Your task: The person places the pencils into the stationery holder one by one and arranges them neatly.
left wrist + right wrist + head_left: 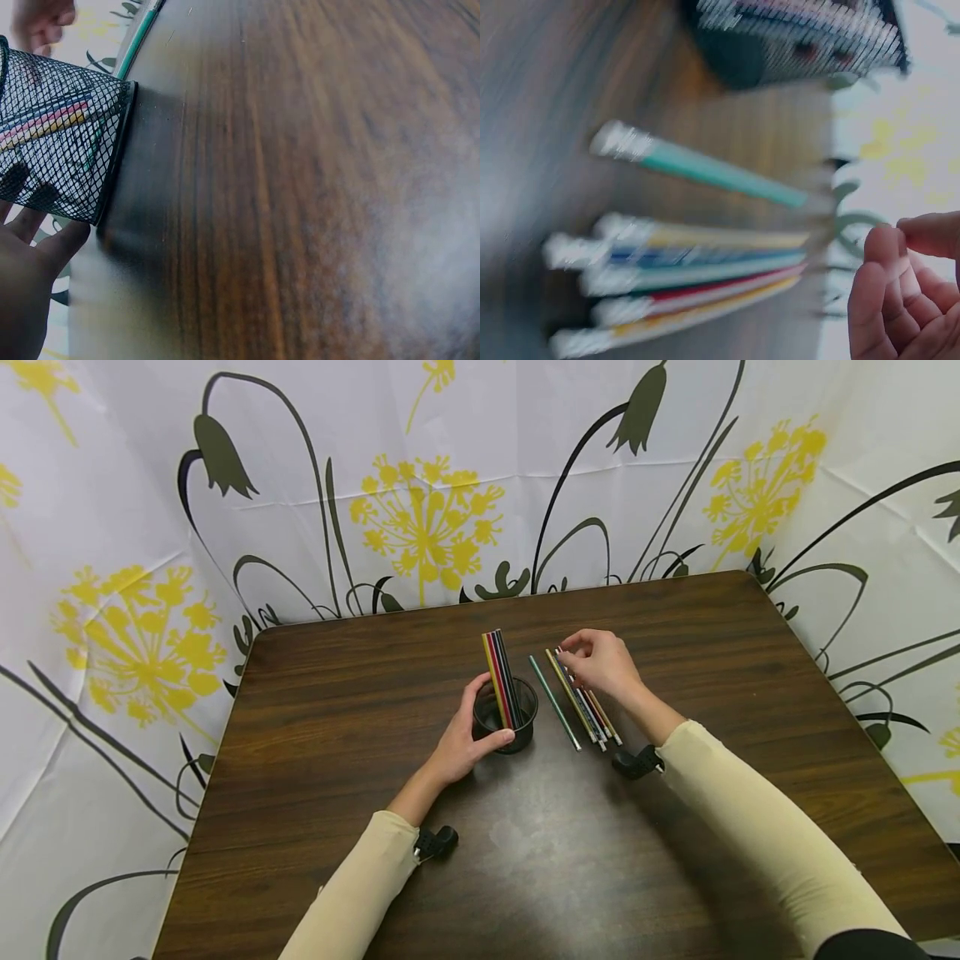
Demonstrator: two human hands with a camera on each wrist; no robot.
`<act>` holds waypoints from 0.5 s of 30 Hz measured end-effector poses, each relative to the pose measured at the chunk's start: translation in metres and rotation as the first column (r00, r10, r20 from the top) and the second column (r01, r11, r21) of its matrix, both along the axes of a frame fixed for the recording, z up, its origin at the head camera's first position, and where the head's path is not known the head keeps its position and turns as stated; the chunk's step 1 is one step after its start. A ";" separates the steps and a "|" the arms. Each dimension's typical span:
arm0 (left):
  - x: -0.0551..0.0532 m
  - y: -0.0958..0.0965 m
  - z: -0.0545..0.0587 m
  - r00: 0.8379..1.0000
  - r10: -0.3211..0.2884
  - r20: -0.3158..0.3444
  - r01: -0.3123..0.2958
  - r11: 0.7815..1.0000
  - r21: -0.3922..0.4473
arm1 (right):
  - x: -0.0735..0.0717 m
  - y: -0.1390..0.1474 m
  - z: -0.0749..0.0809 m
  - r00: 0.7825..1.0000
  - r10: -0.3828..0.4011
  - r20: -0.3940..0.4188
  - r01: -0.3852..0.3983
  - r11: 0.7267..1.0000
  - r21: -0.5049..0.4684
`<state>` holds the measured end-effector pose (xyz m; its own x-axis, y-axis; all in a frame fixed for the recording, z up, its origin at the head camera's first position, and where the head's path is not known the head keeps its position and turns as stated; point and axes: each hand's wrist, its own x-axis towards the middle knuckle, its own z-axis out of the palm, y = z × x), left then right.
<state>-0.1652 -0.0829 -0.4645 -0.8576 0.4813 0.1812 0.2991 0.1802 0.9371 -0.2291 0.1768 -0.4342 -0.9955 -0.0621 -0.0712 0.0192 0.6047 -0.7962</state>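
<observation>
My left hand (459, 742) grips a black mesh pencil cup (519, 741), thumb on its near side and fingers around its left side. Several pencils (498, 675), yellow, red and dark ones, lean upright inside the cup. Just right of it, a green pencil (553, 702) lies alone on the table. Beside that is a bunch of loose pencils (705, 259) in yellow, blue, green and red. My right hand (602, 663) hovers at the far ends of the bunch, fingers bent and thumb close to the index finger. No pencil shows between its fingertips in the right wrist view.
The dark wood-grain table (315, 760) carries everything. Behind and at both sides hangs a white curtain (300, 468) printed with yellow and grey-green flowers. Black wrist cameras (437, 842) sit at both cuffs.
</observation>
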 end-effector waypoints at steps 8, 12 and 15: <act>0.000 0.000 -0.001 1.000 0.005 0.001 -0.005 1.000 0.000 | -0.005 0.035 -0.036 0.994 -0.045 0.102 0.030 0.989 0.144; 0.000 0.000 -0.001 1.000 0.003 0.003 -0.003 1.000 -0.001 | -0.004 0.044 -0.046 0.983 -0.018 0.181 -0.011 0.987 0.160; 0.001 0.000 0.000 1.000 0.002 0.006 -0.002 1.000 -0.001 | -0.004 0.046 -0.049 0.980 -0.016 0.196 -0.017 0.986 0.168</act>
